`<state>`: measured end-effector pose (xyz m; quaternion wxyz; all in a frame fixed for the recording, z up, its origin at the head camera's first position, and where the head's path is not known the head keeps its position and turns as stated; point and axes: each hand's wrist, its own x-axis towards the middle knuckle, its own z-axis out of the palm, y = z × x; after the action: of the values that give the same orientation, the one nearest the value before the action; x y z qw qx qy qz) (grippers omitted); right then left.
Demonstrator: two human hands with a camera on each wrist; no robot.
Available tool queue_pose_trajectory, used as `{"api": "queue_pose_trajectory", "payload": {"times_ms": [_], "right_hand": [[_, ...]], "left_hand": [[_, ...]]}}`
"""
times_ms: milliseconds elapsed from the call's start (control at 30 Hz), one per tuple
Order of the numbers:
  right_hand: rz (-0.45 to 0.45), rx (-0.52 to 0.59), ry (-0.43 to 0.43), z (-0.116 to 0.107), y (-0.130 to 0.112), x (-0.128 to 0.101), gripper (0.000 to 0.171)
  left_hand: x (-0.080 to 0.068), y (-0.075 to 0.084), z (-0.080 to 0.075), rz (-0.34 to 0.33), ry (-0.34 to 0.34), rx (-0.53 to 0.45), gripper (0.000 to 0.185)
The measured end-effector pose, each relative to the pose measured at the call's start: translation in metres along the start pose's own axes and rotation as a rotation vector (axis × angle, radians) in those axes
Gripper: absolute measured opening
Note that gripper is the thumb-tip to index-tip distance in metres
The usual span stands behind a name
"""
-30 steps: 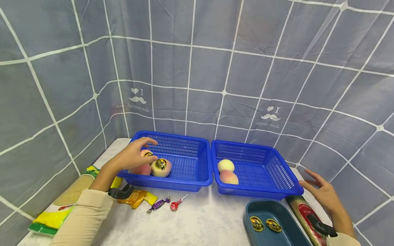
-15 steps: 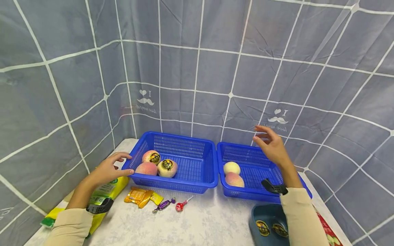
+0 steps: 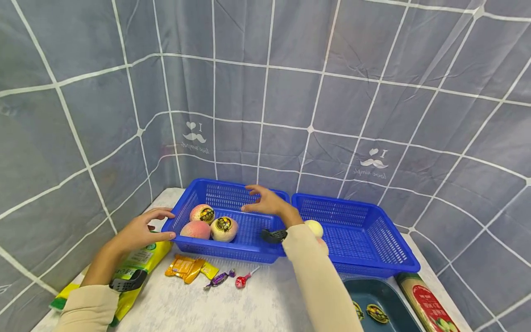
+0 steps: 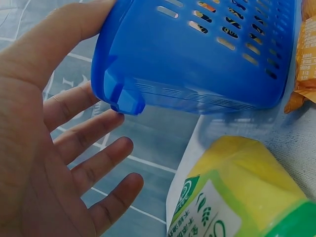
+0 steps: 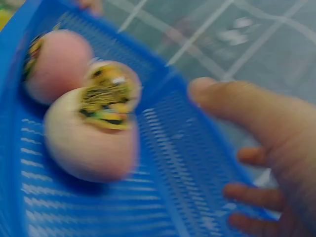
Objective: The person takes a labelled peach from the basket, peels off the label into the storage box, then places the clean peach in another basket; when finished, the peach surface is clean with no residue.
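**Q:** Report hand status and basket position.

**A:** My left hand (image 3: 138, 232) is spread flat, fingers straight, thumb against the near-left corner of the left blue slotted plastic basket (image 3: 249, 220); nothing is gripped. My right hand (image 3: 267, 203) hangs over the same basket's far-right corner, fingers loosely extended, holding nothing. The basket stands at the far edge of the white tabletop (image 3: 257, 304), touching the right blue slotted plastic basket (image 3: 373, 240).

**Q:** Progress?

**A:** Three pink-and-cream peaches with round stickers (image 3: 224, 228) lie in the left basket's left end. Two unstickered peaches (image 3: 314, 227) lie in the right basket. I judge the work partly done: both hands frame the left basket, not lifted.
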<state>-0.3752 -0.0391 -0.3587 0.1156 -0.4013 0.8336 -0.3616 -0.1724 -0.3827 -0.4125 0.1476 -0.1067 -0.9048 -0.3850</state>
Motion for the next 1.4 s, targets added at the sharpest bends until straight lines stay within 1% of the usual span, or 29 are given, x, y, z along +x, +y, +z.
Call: {"api": "queue_pose_trajectory", "payload": {"times_ms": [67,133,233,333,467,567,667,767,900,1033,1133,1267,1400], "right_hand": [[0.037,-0.037,-0.117,0.021,-0.002,0.009,0.081],[0.068,-0.073,-0.194,0.037,-0.006,0.015,0.082],[0.100,-0.117,-0.266,0.048,-0.015,0.019,0.081],[0.121,-0.149,-0.311,0.053,-0.024,0.022,0.078],[0.117,-0.144,-0.325,0.062,-0.029,0.023,0.065],[0.109,-0.141,-0.314,0.069,-0.030,0.024,0.056],[0.114,-0.140,-0.295,0.074,-0.027,0.025,0.055],[0.098,-0.172,-0.274,0.076,-0.022,0.025,0.054],[0.034,-0.225,-0.241,0.069,-0.019,0.023,0.052],[-0.029,-0.219,-0.207,0.048,-0.020,0.010,0.054],[-0.118,-0.239,-0.196,0.032,-0.025,-0.003,0.058],[-0.244,-0.288,-0.190,0.012,-0.034,-0.032,0.062],[-0.347,-0.313,-0.187,-0.004,-0.041,-0.073,0.062]], "left_hand": [[-0.003,0.000,0.000,-0.008,0.002,0.004,0.046],[-0.004,-0.003,0.001,-0.011,0.003,0.004,0.046],[-0.003,-0.005,0.002,-0.010,0.003,0.000,0.046],[-0.002,-0.006,0.002,-0.008,0.004,-0.006,0.046],[-0.001,-0.005,0.001,-0.019,0.000,0.002,0.048],[0.000,-0.004,0.002,-0.025,-0.001,0.009,0.049],[0.000,-0.004,0.002,-0.027,0.004,0.007,0.048],[0.000,-0.004,0.002,-0.026,0.000,0.002,0.049],[-0.002,-0.006,0.001,-0.030,-0.004,-0.004,0.049],[0.000,-0.005,0.001,-0.025,-0.004,-0.003,0.049],[0.001,-0.005,0.000,-0.020,-0.005,-0.003,0.049],[0.000,-0.006,0.001,-0.018,-0.014,-0.012,0.048],[0.001,-0.006,0.003,-0.019,-0.016,-0.017,0.048]]}}
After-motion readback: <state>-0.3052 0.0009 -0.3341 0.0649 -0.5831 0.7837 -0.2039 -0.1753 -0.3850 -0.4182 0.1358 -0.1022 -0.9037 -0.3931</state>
